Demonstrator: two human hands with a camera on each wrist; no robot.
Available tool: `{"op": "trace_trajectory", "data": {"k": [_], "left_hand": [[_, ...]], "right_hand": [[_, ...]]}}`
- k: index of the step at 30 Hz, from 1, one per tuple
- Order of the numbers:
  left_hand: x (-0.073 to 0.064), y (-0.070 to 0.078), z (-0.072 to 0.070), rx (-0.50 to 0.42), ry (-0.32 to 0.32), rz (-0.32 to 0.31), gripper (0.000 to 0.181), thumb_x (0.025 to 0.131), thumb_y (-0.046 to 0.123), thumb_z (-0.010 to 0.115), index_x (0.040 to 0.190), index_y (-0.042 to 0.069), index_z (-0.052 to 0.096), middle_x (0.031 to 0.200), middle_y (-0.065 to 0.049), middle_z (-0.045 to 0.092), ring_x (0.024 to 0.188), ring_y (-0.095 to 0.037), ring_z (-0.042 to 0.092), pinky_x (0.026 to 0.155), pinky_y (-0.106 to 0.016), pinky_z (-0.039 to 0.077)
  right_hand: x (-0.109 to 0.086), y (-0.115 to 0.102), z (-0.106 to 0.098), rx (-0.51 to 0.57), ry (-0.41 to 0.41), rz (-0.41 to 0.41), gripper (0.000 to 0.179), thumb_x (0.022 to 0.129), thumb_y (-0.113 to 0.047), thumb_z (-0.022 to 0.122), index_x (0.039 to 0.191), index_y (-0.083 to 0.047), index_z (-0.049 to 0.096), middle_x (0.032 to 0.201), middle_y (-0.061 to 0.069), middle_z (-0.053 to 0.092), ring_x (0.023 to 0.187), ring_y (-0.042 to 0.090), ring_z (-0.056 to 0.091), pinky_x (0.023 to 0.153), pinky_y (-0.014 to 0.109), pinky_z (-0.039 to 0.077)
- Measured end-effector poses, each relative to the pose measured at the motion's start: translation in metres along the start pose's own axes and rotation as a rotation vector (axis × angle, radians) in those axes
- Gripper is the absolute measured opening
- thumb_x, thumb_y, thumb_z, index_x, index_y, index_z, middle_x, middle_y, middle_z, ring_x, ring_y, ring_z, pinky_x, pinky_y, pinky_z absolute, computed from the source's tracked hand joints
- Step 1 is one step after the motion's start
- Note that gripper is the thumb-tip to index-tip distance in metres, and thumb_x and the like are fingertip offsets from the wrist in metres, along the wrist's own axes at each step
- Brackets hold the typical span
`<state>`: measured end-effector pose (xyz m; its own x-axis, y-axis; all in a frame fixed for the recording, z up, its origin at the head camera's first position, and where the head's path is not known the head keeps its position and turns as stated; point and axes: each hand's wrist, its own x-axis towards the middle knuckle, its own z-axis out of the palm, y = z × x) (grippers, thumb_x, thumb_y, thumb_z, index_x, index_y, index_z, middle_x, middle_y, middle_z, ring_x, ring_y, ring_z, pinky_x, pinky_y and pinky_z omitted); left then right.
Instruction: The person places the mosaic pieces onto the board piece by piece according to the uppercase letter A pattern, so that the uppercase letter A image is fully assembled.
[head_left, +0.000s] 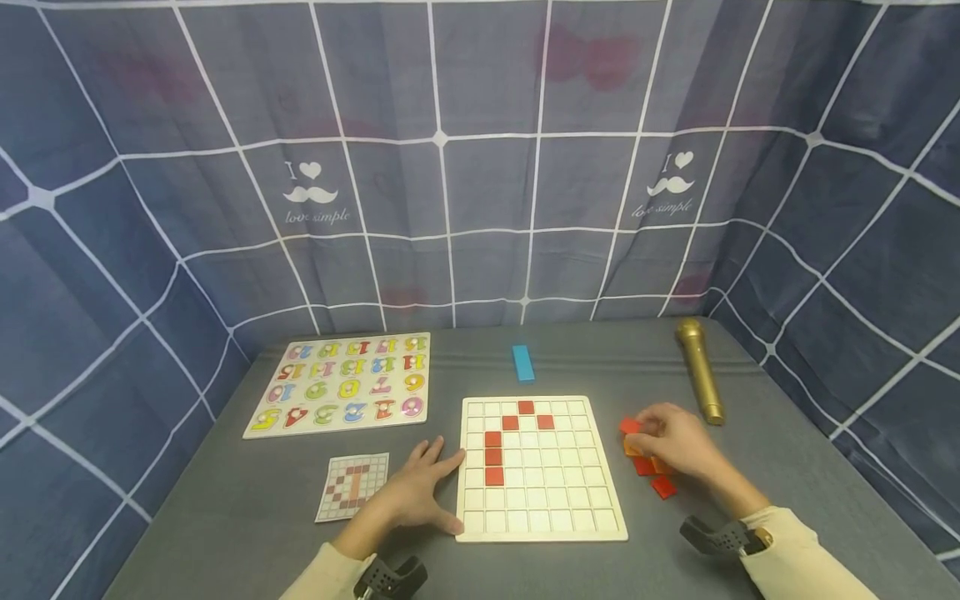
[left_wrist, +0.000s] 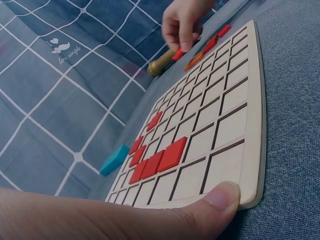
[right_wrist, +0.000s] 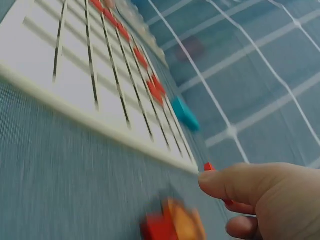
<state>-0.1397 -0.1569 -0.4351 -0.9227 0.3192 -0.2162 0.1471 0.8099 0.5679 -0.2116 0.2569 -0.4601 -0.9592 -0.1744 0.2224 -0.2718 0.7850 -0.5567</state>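
Pinching a small flat red square tile with the right hand, right of the cream gridded board, near loose red and orange tiles; resting the left hand, with fingers wide, against the board's left edge. Best grip by the edges, lift clear, steady the board.

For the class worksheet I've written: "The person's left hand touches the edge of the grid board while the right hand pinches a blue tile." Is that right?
Not quite: the tile is red, not blue, as the left wrist view shows. The rest stands: the left hand touches the edge of the grid board while the right hand pinches that tile.
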Motion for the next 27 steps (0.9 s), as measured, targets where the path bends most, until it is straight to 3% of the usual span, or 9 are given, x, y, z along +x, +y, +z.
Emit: {"op": "trace_trajectory", "data": {"k": [7,14,27], "left_hand": [[0.002,-0.003,0.002,-0.006,-0.003,-0.001,0.104,0.059,0.034,0.093,0.149,0.015,0.044,0.163,-0.023,0.020,0.150,-0.049,0.012,0.105,-0.076,0.029],[0.002,-0.002,0.001,-0.006,-0.009,0.004,0.103,0.061,0.034,0.092,0.149,0.016,0.043,0.163,-0.022,0.018,0.150,-0.049,0.012,0.105,-0.075,0.029],[0.001,-0.003,0.001,-0.004,-0.004,0.009,0.104,0.060,0.034,0.092,0.149,0.016,0.043,0.163,-0.023,0.018,0.150,-0.050,0.011,0.105,-0.076,0.028]], "right_hand": [[0.021,-0.034,0.028,0.054,-0.112,-0.108,0.035,0.078,-0.030,0.082,0.099,-0.004,0.070,0.089,0.004,0.067,0.077,0.010,0.059,0.066,0.025,0.050],[0.028,-0.045,0.043,0.062,-0.187,-0.277,0.028,0.082,-0.024,0.078,0.100,-0.004,0.073,0.079,-0.003,0.059,0.070,0.002,0.046,0.061,0.019,0.043],[0.027,-0.048,0.049,0.003,-0.182,-0.301,0.025,0.084,-0.022,0.076,0.103,-0.005,0.075,0.083,-0.002,0.061,0.071,0.003,0.046,0.061,0.018,0.040]]}}
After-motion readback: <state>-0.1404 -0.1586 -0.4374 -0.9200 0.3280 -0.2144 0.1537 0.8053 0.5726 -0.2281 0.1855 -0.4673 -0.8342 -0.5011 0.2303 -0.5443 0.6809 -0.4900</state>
